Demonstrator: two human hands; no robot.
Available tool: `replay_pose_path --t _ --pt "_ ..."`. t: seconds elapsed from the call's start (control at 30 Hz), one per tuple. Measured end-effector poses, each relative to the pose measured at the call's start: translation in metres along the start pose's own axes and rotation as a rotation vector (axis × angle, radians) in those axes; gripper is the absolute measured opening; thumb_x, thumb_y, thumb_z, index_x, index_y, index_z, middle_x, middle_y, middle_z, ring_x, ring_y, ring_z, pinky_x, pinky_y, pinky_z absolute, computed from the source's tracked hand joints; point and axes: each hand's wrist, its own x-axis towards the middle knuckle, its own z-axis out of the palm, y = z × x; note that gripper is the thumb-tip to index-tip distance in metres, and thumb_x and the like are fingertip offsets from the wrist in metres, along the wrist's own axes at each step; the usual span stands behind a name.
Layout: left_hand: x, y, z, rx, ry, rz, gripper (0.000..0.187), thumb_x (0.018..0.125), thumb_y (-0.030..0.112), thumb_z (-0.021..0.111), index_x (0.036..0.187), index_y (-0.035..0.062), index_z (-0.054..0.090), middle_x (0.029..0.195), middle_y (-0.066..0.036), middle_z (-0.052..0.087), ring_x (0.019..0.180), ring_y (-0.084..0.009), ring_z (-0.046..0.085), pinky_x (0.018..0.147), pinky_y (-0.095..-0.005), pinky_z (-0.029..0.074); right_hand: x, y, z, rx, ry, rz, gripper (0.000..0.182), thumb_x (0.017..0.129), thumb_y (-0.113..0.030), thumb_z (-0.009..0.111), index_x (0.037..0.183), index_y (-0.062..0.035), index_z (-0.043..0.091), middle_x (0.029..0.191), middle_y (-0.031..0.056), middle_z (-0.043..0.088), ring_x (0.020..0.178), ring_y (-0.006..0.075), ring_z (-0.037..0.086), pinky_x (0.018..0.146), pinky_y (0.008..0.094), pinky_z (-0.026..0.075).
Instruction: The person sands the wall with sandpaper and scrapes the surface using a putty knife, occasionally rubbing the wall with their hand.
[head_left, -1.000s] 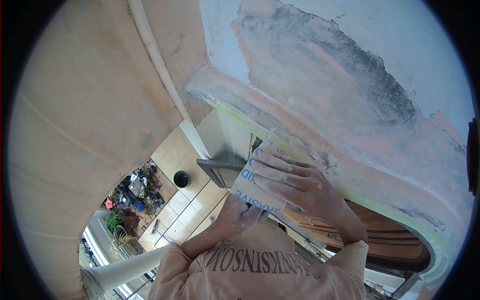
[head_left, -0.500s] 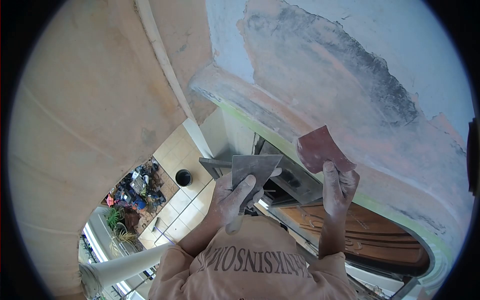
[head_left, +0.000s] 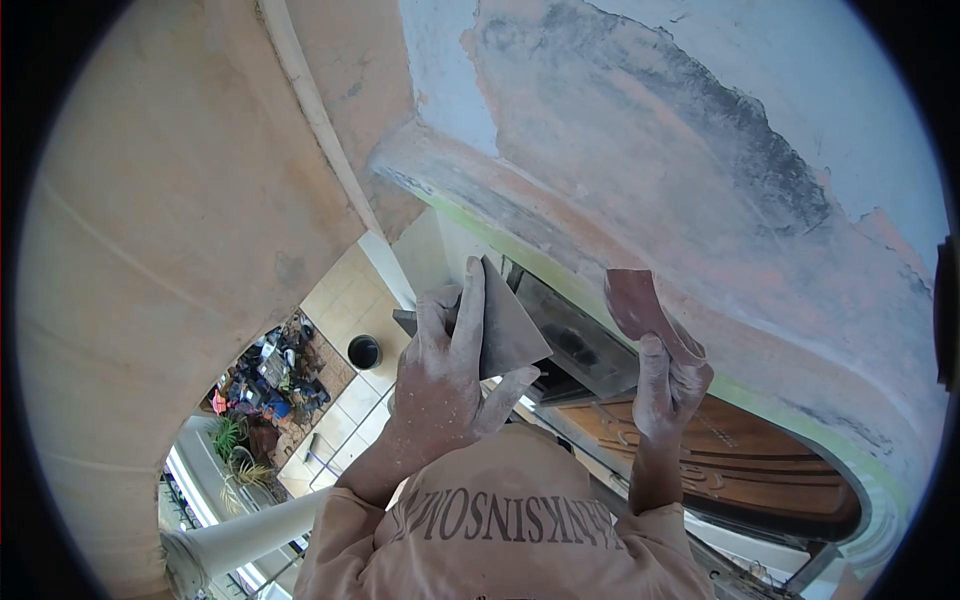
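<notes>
My left hand (head_left: 440, 385), coated in white dust, holds a grey flat-bladed scraper (head_left: 510, 325). Its fingers lie along the blade's left side and the thumb is stretched out below it; the handle is hidden. In my right hand (head_left: 670, 390), also dusty, a piece of reddish-brown sandpaper (head_left: 632, 300) is pinched between thumb and fingers and curls over. Both hands are held in front of the chest, apart from each other. Beyond them is a wall (head_left: 650, 150) with grey and pinkish patches and flaking pale-blue paint.
A curved ledge (head_left: 560, 220) with a green edge runs above a carved wooden panel (head_left: 700, 460). Far below, a black bucket (head_left: 365, 352) stands on the tiled floor (head_left: 345, 290), near a pile of assorted items (head_left: 275, 370) and plants (head_left: 230, 435). A white column (head_left: 245, 535) is lower left.
My left hand has turned and shifted its fingers along the scraper, whose blade is now tilted. The sandpaper in my right hand has bent into a tighter curl and moved slightly lower.
</notes>
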Motion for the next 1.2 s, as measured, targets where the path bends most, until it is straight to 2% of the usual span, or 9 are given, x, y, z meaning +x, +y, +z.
replay_pose_path --t 0.1,0.23,0.43,0.53,0.73,0.87,1.03,1.17,1.2 --pt "0.001 0.001 0.0 0.073 0.007 0.01 0.087 0.079 0.037 0.065 0.136 -0.0122 0.023 0.107 -0.027 0.041 0.084 -0.0353 0.056 0.065 -0.0392 0.05 0.006 -0.014 0.008 0.035 -0.102 -0.014 0.027 0.087 0.004 0.052 0.112 0.0086 0.058 0.115 0.0264 0.059 0.11 0.0312 0.057 0.095 0.0378 0.043" --pt "-0.004 -0.002 0.011 0.067 0.007 -0.005 0.086 0.079 0.034 0.065 0.137 -0.013 0.021 0.108 -0.027 0.04 0.087 -0.038 0.054 0.067 -0.0393 0.05 0.0 -0.014 0.023 0.175 -0.154 0.032 0.029 0.087 0.008 0.049 0.115 0.0092 0.054 0.118 0.0278 0.056 0.111 0.034 0.057 0.094 0.0367 0.044" --pt "-0.009 -0.006 0.014 -0.15 -0.08 -0.074 0.082 0.084 0.031 0.061 0.139 -0.0106 0.016 0.105 -0.024 0.039 0.089 -0.0358 0.052 0.074 -0.0414 0.048 -0.005 -0.005 0.038 0.09 -0.221 0.03 0.03 0.085 0.009 0.049 0.115 0.0087 0.054 0.12 0.0261 0.055 0.111 0.0357 0.056 0.093 0.0362 0.045" --pt "-0.005 -0.005 0.001 -0.345 -0.192 -0.217 0.088 0.079 0.026 0.07 0.141 -0.0079 0.017 0.118 -0.024 0.043 0.108 -0.0289 0.05 0.087 -0.0371 0.045 -0.001 -0.004 0.038 0.023 -0.22 -0.004 0.032 0.084 0.009 0.05 0.116 0.0088 0.055 0.119 0.0257 0.056 0.111 0.035 0.056 0.093 0.0356 0.045" --pt "-0.008 -0.017 0.006 -1.181 -0.054 -0.476 0.091 0.067 0.006 0.08 0.139 -0.0036 0.025 0.119 -0.015 0.055 0.11 -0.0175 0.053 0.085 -0.0291 0.048 -0.003 0.011 0.038 0.112 -0.318 0.003 0.036 0.078 0.008 0.056 0.114 0.0078 0.056 0.117 0.0251 0.058 0.11 0.0354 0.057 0.09 0.0365 0.047" --pt "-0.013 -0.032 0.001 -1.249 -0.152 -0.61 0.061 0.073 0.005 0.074 0.125 -0.0045 0.045 0.107 -0.01 0.061 0.093 -0.013 0.06 0.079 -0.0238 0.049 0.002 -0.001 0.044 0.035 -0.386 0.026 0.026 0.082 -0.005 0.058 0.104 0.0054 0.063 0.113 0.0248 0.06 0.109 0.0352 0.058 0.089 0.0434 0.047" --pt "-0.021 -0.034 0.003 -1.381 -0.108 -0.735 0.029 0.085 0.013 0.062 0.109 -0.0041 0.057 0.096 -0.007 0.062 0.083 -0.0106 0.06 0.072 -0.0221 0.049 0.017 0.001 0.036 -0.3 -0.607 -0.224 0.038 0.073 -0.014 0.067 0.107 0.0026 0.06 0.117 0.0182 0.058 0.114 0.0342 0.054 0.095 0.0432 0.046" --pt "-0.018 -0.025 -0.006 -1.384 -0.062 -0.834 0.03 0.086 0.015 0.056 0.109 -0.0051 0.056 0.093 -0.011 0.064 0.081 -0.0141 0.062 0.071 -0.0253 0.049 0.014 0.008 0.037 -0.477 -0.802 -0.511 0.038 0.071 -0.012 0.066 0.106 0.0 0.061 0.119 0.0133 0.057 0.119 0.0299 0.05 0.101 0.0435 0.042" --pt "-0.018 -0.024 -0.009 -1.349 -0.089 -0.851 0.03 0.087 0.016 0.055 0.108 -0.0048 0.057 0.092 -0.011 0.063 0.08 -0.0134 0.061 0.071 -0.0252 0.049 0.015 0.006 0.038 -0.48 -0.785 -0.481 0.037 0.071 -0.011 0.066 0.105 -0.0001 0.061 0.119 0.0131 0.057 0.118 0.0294 0.05 0.101 0.0436 0.042"
